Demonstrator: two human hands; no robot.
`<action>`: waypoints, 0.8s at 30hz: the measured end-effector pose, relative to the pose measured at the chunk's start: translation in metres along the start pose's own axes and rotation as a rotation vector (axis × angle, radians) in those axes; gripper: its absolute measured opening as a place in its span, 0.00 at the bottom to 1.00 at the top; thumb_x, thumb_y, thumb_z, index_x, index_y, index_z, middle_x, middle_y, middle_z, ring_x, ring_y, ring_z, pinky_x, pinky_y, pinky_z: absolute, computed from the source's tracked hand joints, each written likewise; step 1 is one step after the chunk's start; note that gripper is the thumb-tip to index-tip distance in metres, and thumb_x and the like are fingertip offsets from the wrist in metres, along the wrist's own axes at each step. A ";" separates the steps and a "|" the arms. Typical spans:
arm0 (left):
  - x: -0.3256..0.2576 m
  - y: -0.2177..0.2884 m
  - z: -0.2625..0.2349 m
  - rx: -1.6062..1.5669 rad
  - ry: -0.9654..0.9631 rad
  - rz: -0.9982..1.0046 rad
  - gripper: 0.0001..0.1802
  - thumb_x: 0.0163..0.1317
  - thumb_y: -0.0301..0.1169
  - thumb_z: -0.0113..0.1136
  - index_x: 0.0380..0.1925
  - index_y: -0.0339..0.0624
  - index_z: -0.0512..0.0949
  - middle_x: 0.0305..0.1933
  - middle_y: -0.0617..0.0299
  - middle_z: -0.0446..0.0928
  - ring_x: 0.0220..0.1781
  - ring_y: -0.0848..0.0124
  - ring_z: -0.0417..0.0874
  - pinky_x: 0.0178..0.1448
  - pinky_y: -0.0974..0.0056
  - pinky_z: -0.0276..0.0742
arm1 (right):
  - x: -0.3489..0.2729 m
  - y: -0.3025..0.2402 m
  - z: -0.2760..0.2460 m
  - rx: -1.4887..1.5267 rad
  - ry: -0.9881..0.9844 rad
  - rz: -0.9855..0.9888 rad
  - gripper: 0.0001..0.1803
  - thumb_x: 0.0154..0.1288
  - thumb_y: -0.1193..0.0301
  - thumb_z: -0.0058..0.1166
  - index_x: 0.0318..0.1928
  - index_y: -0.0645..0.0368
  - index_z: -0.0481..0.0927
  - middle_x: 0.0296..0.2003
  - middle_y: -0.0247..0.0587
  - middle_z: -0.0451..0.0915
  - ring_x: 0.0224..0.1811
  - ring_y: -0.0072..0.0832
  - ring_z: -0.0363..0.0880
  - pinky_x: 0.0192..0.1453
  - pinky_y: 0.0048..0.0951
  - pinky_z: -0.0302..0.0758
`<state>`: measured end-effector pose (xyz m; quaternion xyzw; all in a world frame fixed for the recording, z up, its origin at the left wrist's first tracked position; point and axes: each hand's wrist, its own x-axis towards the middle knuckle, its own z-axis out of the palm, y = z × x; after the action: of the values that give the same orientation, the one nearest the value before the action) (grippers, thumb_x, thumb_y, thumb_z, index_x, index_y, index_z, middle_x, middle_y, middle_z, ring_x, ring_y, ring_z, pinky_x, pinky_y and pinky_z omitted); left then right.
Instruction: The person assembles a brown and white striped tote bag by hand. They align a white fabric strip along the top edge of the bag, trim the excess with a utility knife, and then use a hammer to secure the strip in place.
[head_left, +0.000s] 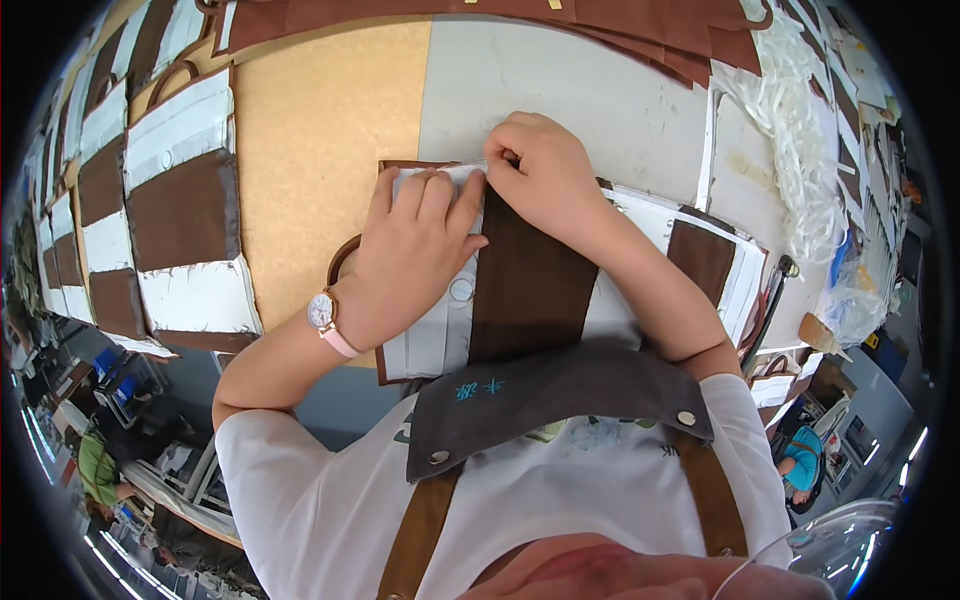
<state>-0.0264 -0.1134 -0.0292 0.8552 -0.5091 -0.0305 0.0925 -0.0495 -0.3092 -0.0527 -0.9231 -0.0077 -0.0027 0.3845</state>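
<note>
A: Where is the brown and white fabric piece (520,290) seen?

B: It is laid flat on the counter (560,90), just in front of the person, partly over the tan board (310,150) and partly over the grey surface.

A: How are the hands placed?

B: The left hand (415,250) is spread flat, and the white part of the piece is pressed down by its fingers. A pink-strapped watch (325,315) is worn on this wrist. The right hand (540,175) is curled, and the upper edge of the piece is pinched between its fingertips.

A: What is seen around?

B: Similar brown and white pieces (185,210) are stacked at the left. A heap of clear plastic strips (795,130) is seen at the right.
</note>
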 end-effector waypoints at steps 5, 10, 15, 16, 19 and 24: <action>0.004 0.000 -0.002 -0.094 0.006 -0.027 0.35 0.57 0.41 0.69 0.64 0.40 0.72 0.50 0.53 0.72 0.54 0.57 0.74 0.67 0.51 0.69 | -0.010 0.012 0.009 -0.025 0.154 -0.165 0.02 0.55 0.78 0.56 0.30 0.61 0.78 0.32 0.42 0.76 0.39 0.43 0.73 0.45 0.40 0.72; -0.003 0.005 0.004 -0.052 0.082 -0.057 0.32 0.60 0.40 0.68 0.63 0.41 0.72 0.51 0.52 0.73 0.57 0.55 0.74 0.68 0.49 0.69 | -0.013 0.026 0.001 -0.164 0.113 -0.518 0.09 0.50 0.77 0.58 0.35 0.60 0.80 0.36 0.37 0.75 0.41 0.37 0.72 0.47 0.35 0.74; -0.001 0.004 0.010 -0.040 0.177 -0.106 0.29 0.62 0.41 0.66 0.61 0.40 0.74 0.50 0.53 0.74 0.55 0.56 0.75 0.67 0.47 0.71 | -0.020 0.025 -0.008 -0.340 0.086 -0.630 0.13 0.49 0.73 0.58 0.38 0.61 0.82 0.36 0.34 0.76 0.41 0.32 0.72 0.47 0.31 0.76; 0.001 0.003 0.010 -0.081 0.141 -0.145 0.29 0.62 0.40 0.66 0.60 0.39 0.74 0.50 0.53 0.74 0.55 0.55 0.75 0.67 0.47 0.72 | -0.021 0.024 -0.009 -0.359 0.111 -0.653 0.13 0.49 0.72 0.58 0.38 0.61 0.83 0.36 0.33 0.76 0.41 0.31 0.72 0.46 0.30 0.77; 0.005 0.004 0.009 -0.160 0.067 -0.228 0.27 0.62 0.36 0.66 0.59 0.36 0.75 0.51 0.51 0.74 0.55 0.53 0.76 0.65 0.47 0.73 | -0.025 0.026 -0.004 -0.390 0.191 -0.672 0.13 0.50 0.73 0.59 0.39 0.62 0.84 0.36 0.32 0.75 0.41 0.30 0.72 0.45 0.30 0.75; 0.004 0.026 0.016 0.099 0.177 -0.207 0.27 0.61 0.31 0.66 0.60 0.34 0.75 0.57 0.48 0.73 0.58 0.49 0.75 0.66 0.48 0.71 | -0.029 0.025 0.002 -0.405 0.169 -0.593 0.18 0.53 0.73 0.57 0.47 0.63 0.84 0.36 0.35 0.75 0.43 0.33 0.73 0.50 0.35 0.72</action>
<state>-0.0494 -0.1310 -0.0396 0.9060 -0.4089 0.0608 0.0911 -0.0784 -0.3260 -0.0722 -0.9346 -0.2425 -0.1918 0.1758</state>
